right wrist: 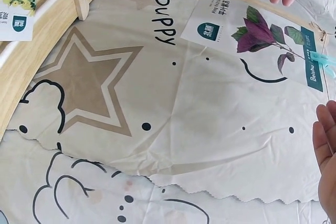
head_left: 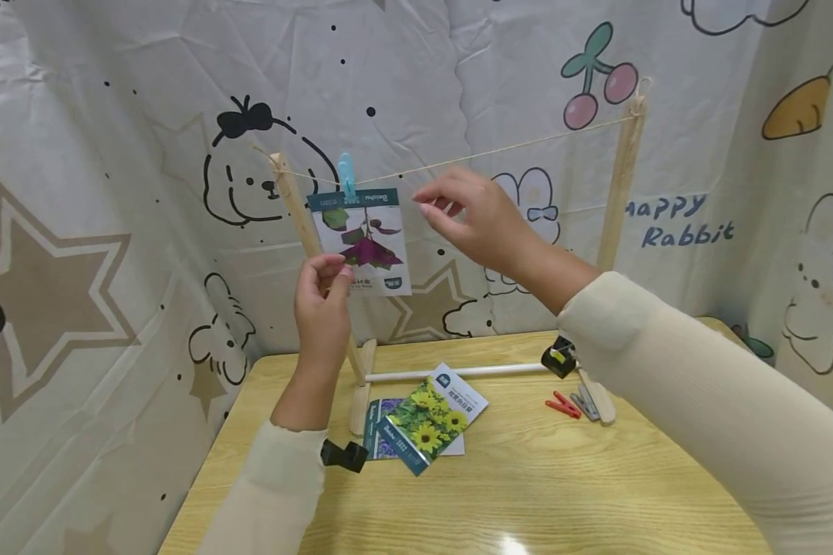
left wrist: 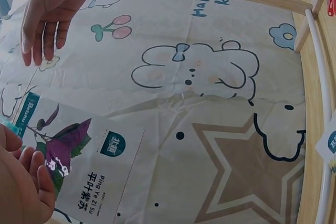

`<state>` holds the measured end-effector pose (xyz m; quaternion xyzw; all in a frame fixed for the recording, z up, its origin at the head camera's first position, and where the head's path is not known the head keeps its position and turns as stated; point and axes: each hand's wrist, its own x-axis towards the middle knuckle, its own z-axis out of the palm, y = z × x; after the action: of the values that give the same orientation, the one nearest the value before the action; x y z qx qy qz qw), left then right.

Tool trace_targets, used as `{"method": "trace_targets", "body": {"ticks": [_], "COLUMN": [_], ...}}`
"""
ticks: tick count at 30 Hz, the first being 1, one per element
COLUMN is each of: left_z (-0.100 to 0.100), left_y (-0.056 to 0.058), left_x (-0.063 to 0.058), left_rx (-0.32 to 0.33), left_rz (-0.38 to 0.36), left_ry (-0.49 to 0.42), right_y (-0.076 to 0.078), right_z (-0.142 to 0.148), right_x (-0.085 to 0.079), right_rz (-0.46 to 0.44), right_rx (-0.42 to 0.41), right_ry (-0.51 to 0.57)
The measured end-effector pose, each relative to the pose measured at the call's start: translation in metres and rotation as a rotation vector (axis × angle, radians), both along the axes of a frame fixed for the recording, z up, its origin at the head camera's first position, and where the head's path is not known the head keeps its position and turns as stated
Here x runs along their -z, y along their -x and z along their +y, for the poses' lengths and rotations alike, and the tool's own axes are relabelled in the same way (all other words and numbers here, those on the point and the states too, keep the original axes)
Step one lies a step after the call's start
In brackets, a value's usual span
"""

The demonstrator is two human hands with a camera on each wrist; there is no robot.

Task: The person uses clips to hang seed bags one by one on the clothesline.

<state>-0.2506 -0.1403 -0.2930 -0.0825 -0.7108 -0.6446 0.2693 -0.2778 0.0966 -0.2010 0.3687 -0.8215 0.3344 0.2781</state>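
A seed packet [head_left: 382, 231] with a purple-leaved plant hangs from a thin string [head_left: 507, 148], its teal end upward. A light blue clothespin [head_left: 347, 177] clips that end to the string. My left hand [head_left: 325, 297] is beside the packet's lower left edge, fingers loosely bent and apart from it in the right wrist view. My right hand [head_left: 468, 212] is to the right of the packet, just under the string, its fingers relaxed and holding nothing. In the left wrist view the packet [left wrist: 79, 156] is partly hidden behind my left fingers.
Two wooden posts [head_left: 621, 185] carry the string, joined low by a white rod [head_left: 486, 371]. On the table [head_left: 527, 478] a yellow-flower seed packet [head_left: 433, 416] overlaps a purple-flower packet [head_left: 382, 439]. Red [head_left: 564, 405] and grey clothespins [head_left: 586, 404] lie near the right post's foot.
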Motion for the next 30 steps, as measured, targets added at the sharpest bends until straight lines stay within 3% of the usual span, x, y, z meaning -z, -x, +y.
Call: {"method": "trace_targets", "body": {"ticks": [30], "left_z": [0.005], "left_y": [0.002], "left_x": [0.015], "left_rx": [0.074], "left_rz": [-0.057], "left_ry": [0.042], "right_y": [0.002], "right_z": [0.022], "right_x": [0.029], "right_rz": [-0.019], "right_rx": [-0.016], "right_ry": [0.035]}}
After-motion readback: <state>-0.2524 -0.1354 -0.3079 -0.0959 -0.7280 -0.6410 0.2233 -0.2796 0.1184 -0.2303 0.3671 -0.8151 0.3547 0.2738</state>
